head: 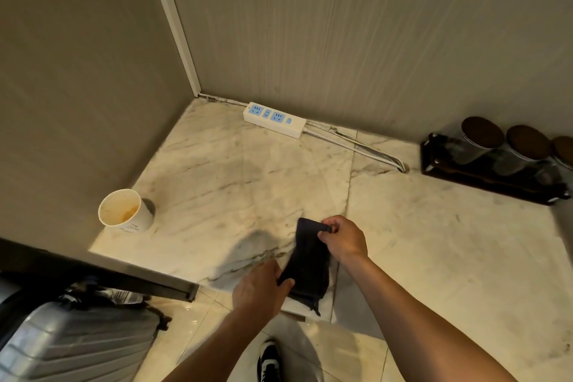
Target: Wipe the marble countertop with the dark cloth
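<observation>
Cloth (308, 260): dark navy or black, folded into a long narrow band. Held stretched lengthwise, its far end up and its near end lower, over the front edge of the countertop (235, 170). A loose corner hangs below the near end, just past that edge. Whether its underside touches the stone is unclear.

Countertop: pale marble with grey-brown veins and a straight seam running front to back, right of the cloth. Surface looks dull and smudged.

A stained paper cup (125, 211), white power strip (274, 119), jar rack (493, 178), and grey suitcase (77, 341) below.
</observation>
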